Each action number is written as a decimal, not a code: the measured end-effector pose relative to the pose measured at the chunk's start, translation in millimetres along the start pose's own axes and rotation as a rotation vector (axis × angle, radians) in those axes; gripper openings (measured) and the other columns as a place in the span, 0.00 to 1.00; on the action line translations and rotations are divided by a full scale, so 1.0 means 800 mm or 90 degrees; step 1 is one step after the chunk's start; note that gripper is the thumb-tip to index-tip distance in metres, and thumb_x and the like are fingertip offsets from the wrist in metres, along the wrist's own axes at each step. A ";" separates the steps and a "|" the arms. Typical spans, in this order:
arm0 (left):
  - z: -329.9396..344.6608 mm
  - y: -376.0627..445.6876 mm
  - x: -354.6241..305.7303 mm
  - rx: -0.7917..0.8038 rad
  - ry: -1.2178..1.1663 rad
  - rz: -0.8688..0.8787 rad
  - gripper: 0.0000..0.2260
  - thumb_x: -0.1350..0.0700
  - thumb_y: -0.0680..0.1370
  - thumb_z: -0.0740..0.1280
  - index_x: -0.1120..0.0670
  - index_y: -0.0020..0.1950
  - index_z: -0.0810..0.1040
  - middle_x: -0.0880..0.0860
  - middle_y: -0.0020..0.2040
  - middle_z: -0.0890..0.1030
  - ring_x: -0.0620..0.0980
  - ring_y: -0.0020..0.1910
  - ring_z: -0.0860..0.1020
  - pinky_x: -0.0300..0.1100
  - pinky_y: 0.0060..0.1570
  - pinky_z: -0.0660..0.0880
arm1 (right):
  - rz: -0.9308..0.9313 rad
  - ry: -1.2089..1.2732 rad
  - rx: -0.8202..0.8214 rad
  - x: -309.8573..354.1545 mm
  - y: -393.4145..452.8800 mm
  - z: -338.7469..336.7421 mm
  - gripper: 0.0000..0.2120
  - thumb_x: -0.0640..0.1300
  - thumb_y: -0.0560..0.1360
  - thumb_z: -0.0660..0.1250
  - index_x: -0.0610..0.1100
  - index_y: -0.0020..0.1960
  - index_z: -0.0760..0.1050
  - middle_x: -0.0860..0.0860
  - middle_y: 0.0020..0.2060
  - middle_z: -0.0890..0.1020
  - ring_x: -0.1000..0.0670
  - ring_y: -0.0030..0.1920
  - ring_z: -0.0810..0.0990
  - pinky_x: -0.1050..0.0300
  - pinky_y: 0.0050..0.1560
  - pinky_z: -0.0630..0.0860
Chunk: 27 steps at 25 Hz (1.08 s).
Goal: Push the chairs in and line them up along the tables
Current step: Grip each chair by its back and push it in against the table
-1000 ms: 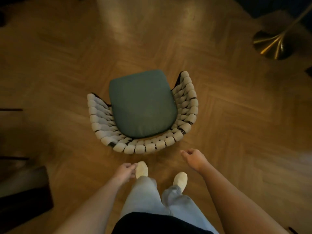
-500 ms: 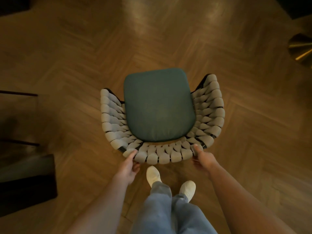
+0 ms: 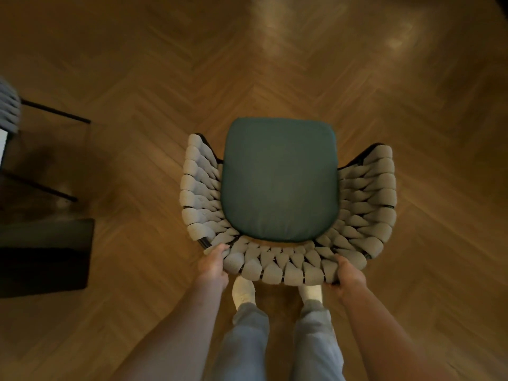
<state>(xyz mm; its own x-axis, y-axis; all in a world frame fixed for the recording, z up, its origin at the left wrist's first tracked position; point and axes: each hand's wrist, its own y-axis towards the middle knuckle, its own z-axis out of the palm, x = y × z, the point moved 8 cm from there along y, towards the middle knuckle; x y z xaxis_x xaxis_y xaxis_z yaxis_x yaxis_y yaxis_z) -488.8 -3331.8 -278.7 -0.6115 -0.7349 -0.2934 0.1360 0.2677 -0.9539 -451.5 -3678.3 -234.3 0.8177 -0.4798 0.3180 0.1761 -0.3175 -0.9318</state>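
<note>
A chair [image 3: 280, 180] with a dark green seat cushion and a curved backrest of thick grey woven rope stands on the wooden floor right in front of me, its back toward me. My left hand [image 3: 213, 264] grips the left end of the backrest rim. My right hand [image 3: 347, 273] grips the rim at the right, fingers curled under the rope. My feet in white socks stand just behind the chair.
At the left edge a dark table corner [image 3: 46, 254] juts in low down. Above it show thin black legs [image 3: 55, 112] and a bit of grey rope of another chair [image 3: 9, 108]. Herringbone wooden floor spreads ahead and to the right.
Both hands went from hanging free behind the chair to gripping its backrest rim. I have stepped closer, so the chair fills more of the view, and the view has swung left.
</note>
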 end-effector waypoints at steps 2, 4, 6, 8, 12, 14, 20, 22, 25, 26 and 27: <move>-0.001 0.002 0.003 -0.011 -0.030 0.028 0.30 0.57 0.67 0.79 0.55 0.68 0.75 0.63 0.62 0.80 0.63 0.61 0.80 0.64 0.64 0.75 | -0.005 -0.023 -0.007 0.000 0.007 -0.004 0.24 0.46 0.77 0.73 0.40 0.69 0.72 0.40 0.56 0.83 0.40 0.54 0.83 0.42 0.56 0.82; -0.005 -0.017 0.013 -0.033 -0.038 0.042 0.25 0.60 0.70 0.78 0.58 0.65 0.77 0.63 0.59 0.81 0.62 0.57 0.81 0.63 0.63 0.77 | -0.009 -0.045 -0.001 0.003 0.010 -0.010 0.26 0.48 0.75 0.75 0.40 0.69 0.73 0.40 0.56 0.83 0.40 0.53 0.84 0.41 0.57 0.82; -0.013 -0.037 0.033 -0.063 -0.064 0.048 0.19 0.61 0.72 0.77 0.60 0.61 0.77 0.63 0.56 0.81 0.61 0.53 0.82 0.60 0.60 0.79 | -0.002 -0.069 0.001 0.005 0.012 -0.018 0.28 0.49 0.74 0.76 0.39 0.69 0.73 0.39 0.55 0.83 0.39 0.52 0.84 0.40 0.56 0.82; -0.025 -0.041 0.053 -0.082 -0.089 0.047 0.19 0.61 0.72 0.77 0.59 0.60 0.76 0.62 0.54 0.81 0.60 0.51 0.82 0.57 0.58 0.80 | -0.005 -0.113 -0.017 0.006 0.015 -0.029 0.30 0.52 0.74 0.76 0.38 0.69 0.72 0.38 0.56 0.82 0.38 0.53 0.83 0.41 0.54 0.82; -0.048 -0.054 0.099 -0.116 -0.174 0.038 0.25 0.60 0.71 0.78 0.60 0.65 0.75 0.61 0.55 0.80 0.59 0.54 0.81 0.54 0.59 0.79 | -0.039 -0.175 0.005 0.017 0.014 -0.035 0.31 0.50 0.74 0.76 0.39 0.71 0.70 0.38 0.56 0.81 0.38 0.52 0.82 0.39 0.56 0.81; -0.059 -0.063 0.122 -0.131 -0.218 0.043 0.23 0.61 0.73 0.77 0.59 0.64 0.73 0.60 0.53 0.80 0.56 0.50 0.80 0.50 0.55 0.79 | -0.051 -0.209 0.017 0.018 0.017 -0.037 0.31 0.51 0.73 0.77 0.39 0.70 0.70 0.39 0.50 0.81 0.38 0.49 0.82 0.38 0.56 0.81; -0.093 -0.086 0.207 -0.161 -0.317 0.025 0.23 0.58 0.74 0.76 0.58 0.66 0.75 0.60 0.58 0.80 0.57 0.53 0.81 0.48 0.49 0.80 | -0.116 -0.336 0.073 0.021 0.012 -0.035 0.32 0.53 0.74 0.75 0.39 0.71 0.70 0.43 0.43 0.79 0.41 0.47 0.81 0.39 0.56 0.81; -0.100 -0.090 0.225 -0.151 -0.368 0.038 0.22 0.59 0.75 0.75 0.59 0.68 0.75 0.59 0.56 0.82 0.56 0.51 0.82 0.47 0.46 0.80 | -0.148 -0.374 0.101 0.023 0.011 -0.026 0.31 0.53 0.75 0.75 0.39 0.71 0.70 0.45 0.42 0.78 0.42 0.46 0.80 0.38 0.57 0.81; -0.110 -0.097 0.264 -0.150 -0.415 0.035 0.24 0.59 0.75 0.75 0.58 0.71 0.75 0.59 0.60 0.82 0.57 0.56 0.81 0.52 0.56 0.80 | -0.160 -0.420 0.121 0.021 0.018 -0.017 0.30 0.53 0.74 0.76 0.40 0.69 0.71 0.42 0.47 0.81 0.41 0.47 0.81 0.37 0.56 0.81; -0.112 -0.102 0.277 -0.156 -0.432 0.031 0.25 0.58 0.75 0.75 0.57 0.71 0.75 0.58 0.62 0.81 0.57 0.58 0.80 0.53 0.59 0.79 | -0.165 -0.449 0.135 0.020 0.016 -0.013 0.30 0.53 0.73 0.76 0.40 0.68 0.71 0.41 0.50 0.81 0.41 0.48 0.82 0.37 0.55 0.81; -0.114 -0.103 0.288 -0.162 -0.450 0.025 0.25 0.57 0.75 0.75 0.56 0.72 0.75 0.58 0.63 0.80 0.57 0.61 0.79 0.55 0.62 0.78 | -0.167 -0.467 0.145 0.020 0.021 -0.009 0.29 0.53 0.74 0.76 0.41 0.68 0.71 0.41 0.50 0.82 0.40 0.49 0.82 0.37 0.55 0.81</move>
<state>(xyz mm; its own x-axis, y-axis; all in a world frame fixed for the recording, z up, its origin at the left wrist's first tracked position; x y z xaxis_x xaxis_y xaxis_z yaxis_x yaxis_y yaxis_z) -712.0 -3466.5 -261.6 0.0485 -0.9235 -0.3805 -0.0898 0.3754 -0.9225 -439.7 -3697.3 -243.5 0.8712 0.2709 0.4094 0.4549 -0.1323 -0.8806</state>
